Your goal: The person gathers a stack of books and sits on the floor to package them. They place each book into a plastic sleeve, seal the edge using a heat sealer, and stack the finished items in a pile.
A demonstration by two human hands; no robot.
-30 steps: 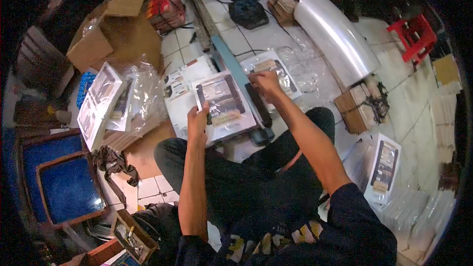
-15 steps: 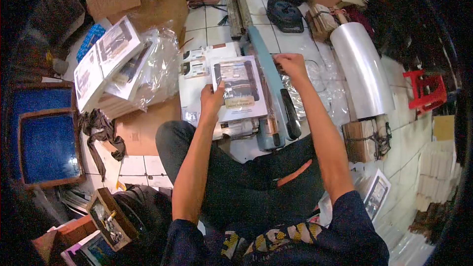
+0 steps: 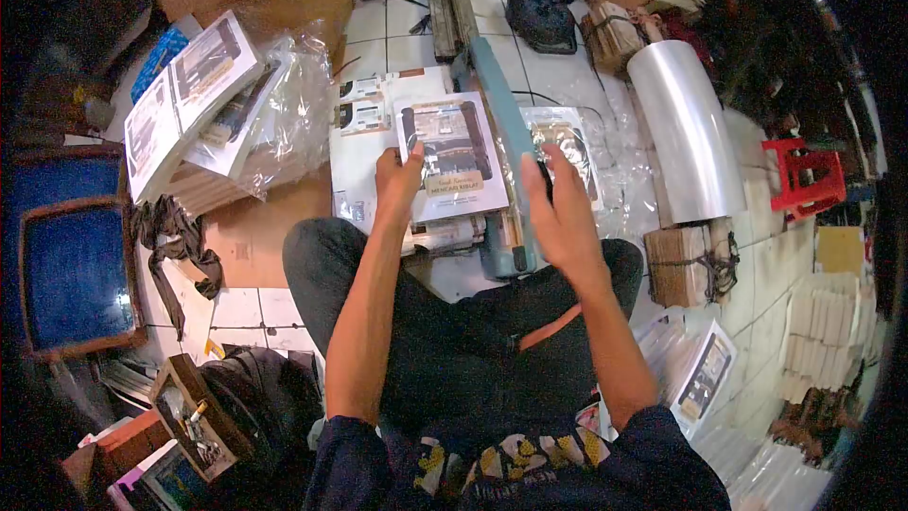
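Note:
My left hand [image 3: 397, 185] grips the left edge of a book [image 3: 445, 147] with a picture cover, thumb on top and fingers largely hidden. Along the book's right side runs a long teal bar sealer [image 3: 498, 99]. My right hand [image 3: 566, 222] is wrapped over the sealer's black handle [image 3: 545, 176], most of which it hides. Just beyond that hand, a similar cover [image 3: 567, 137] shows through clear plastic film [image 3: 619, 166]. Beneath the held book lie printed sheets [image 3: 416, 85] and more wrapped items.
Books and plastic are stacked on cardboard at left, near a stacked book [image 3: 194, 71]. A large roll of clear film [image 3: 686, 132] lies at right, by a tied paper bundle [image 3: 676, 265] and a red stool [image 3: 804, 175]. A wooden box [image 3: 203, 421] stands lower left.
My right hand has come back from the film beyond the sealer onto its black handle. A cover under film now shows right of the sealer. My left hand keeps its hold on the book.

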